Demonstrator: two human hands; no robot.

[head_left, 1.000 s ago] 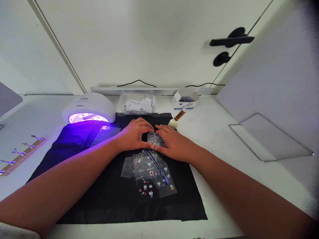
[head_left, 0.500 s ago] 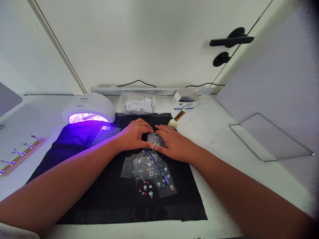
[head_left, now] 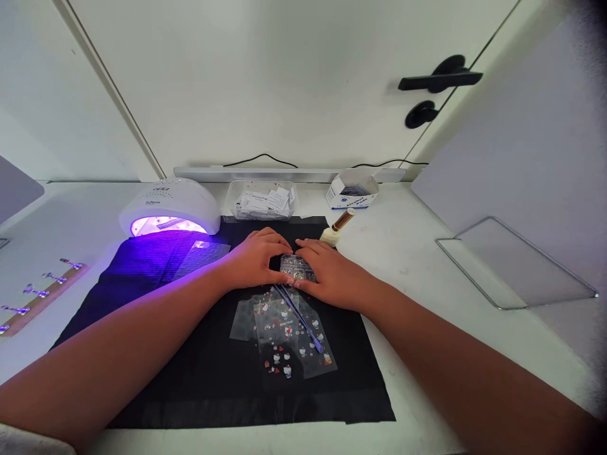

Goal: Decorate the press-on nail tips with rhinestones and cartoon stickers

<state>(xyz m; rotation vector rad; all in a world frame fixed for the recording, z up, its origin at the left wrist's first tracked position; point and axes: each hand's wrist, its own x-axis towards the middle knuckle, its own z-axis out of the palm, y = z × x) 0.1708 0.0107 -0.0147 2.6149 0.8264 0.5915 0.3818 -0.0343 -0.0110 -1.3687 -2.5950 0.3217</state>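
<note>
My left hand grips the left side of a small clear compartment box of rhinestones, its thumb at the near edge. On the opposite side, my right hand holds the same box with fingers curved round it. The hands cover the box's ends. Just below lie purple-tipped tweezers, resting across clear nail sticker sheets with small cat figures and red details. A cream nail polish bottle with a gold cap stands behind my right hand.
A white nail lamp glows purple at the back left. Behind the black mat are a clear tray of alcohol pads and an open box. Nail tips on a stand lie left; a wire frame is right.
</note>
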